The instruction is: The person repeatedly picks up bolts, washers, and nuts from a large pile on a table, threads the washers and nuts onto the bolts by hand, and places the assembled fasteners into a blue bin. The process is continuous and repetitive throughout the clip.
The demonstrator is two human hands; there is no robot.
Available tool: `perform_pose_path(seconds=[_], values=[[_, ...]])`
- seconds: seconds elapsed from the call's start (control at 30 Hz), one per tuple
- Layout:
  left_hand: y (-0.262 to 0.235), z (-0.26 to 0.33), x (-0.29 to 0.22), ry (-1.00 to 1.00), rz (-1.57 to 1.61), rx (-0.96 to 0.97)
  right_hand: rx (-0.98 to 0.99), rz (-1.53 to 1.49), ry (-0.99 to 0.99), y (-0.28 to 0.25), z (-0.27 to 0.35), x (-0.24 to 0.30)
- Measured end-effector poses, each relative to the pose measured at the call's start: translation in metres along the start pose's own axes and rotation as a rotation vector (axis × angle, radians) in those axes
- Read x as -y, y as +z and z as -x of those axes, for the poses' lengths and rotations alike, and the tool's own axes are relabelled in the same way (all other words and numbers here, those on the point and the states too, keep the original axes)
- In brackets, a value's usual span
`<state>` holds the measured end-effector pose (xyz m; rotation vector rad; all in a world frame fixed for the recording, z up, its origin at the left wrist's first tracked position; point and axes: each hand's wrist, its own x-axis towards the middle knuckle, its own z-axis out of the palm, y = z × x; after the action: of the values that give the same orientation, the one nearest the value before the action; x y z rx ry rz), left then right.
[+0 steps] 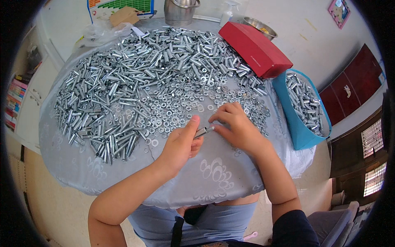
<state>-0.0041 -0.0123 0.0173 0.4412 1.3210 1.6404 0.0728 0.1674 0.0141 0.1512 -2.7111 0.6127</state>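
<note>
Silver metal bolt with a cylindrical sleeve (200, 133), held in the left hand (183, 142), above the near part of the cloth-covered grey desk with pale floral motifs (164, 193). Head view, only 1 view. Left hand: closed around the bolt, thumb on top pointing away from the body, fingers curled below; the bolt's free end sticks out to the right. Right hand (235, 123): fingers bent, thumb and forefinger close together at that free end; can't tell whether they pinch anything or touch the bolt. Both hands bare, near each other, just in front of the loose silver washers and nuts (166, 109). Large heap of long shiny silver bolts and sleeves (109, 86) behind and to the left, spreading along the back. Red rectangular cardboard box (255, 49) tilted at the back right, next to the heap. Blue open-topped bin (302, 142) at the right edge, filled with silver metal cylinders (304, 105). Behind the heap: silver metal bucket (177, 13), brown cardboard piece (124, 15), clear crumpled plastic bag (101, 35). Steel bowl (249, 20) behind the box, partly hidden by it. 2 forearms come in from below.
</note>
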Motion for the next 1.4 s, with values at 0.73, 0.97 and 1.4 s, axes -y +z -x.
perform_pose_path(seconds=[0.73, 0.97, 1.4], values=[[0.002, 0.0, 0.002, 0.052, -0.087, -0.106, -0.111, -1.056, 0.321, -0.017, -0.001, 0.022], [-0.007, -0.003, 0.01, 0.045, -0.135, -0.059, -0.036, -1.113, 0.342, -0.015, 0.001, 0.019], [-0.006, -0.004, 0.009, 0.048, -0.119, -0.032, 0.048, -1.141, 0.377, -0.017, 0.001, 0.023]])
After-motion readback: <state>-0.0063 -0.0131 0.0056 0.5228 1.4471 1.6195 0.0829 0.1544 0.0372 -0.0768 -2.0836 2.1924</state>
